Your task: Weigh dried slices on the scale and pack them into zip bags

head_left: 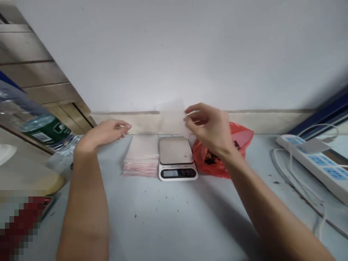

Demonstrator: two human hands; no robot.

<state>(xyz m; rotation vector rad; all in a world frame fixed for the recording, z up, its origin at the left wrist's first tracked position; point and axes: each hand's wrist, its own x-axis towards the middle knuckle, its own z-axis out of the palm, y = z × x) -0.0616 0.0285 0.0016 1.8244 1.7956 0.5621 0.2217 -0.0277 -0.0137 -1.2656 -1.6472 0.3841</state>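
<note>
My right hand [210, 127] is raised above the right side of a small white digital kitchen scale [178, 176]. Its bent fingertips meet the edge of a blurred, translucent plastic bag [172, 117] hanging upright behind the weighing plate. The display reads about 0.0, and dark specks lie on the plate. My left hand [107, 131] hovers left of a stack of clear zip bags [141, 157] with pinkish-red edges; its fingertips are drawn together with nothing visible in them. Beside the scale, under my right hand, a red plastic bag [217, 170] lies open with dark, wrapped-looking pieces inside.
A white power strip [312, 159] with cables lies at the right. At the left is a tilted water bottle [51, 132] with a green label. A pale wall [174, 54] rises behind the light blue table [163, 224], which carries dark crumbs. A pixelated patch covers the lower left.
</note>
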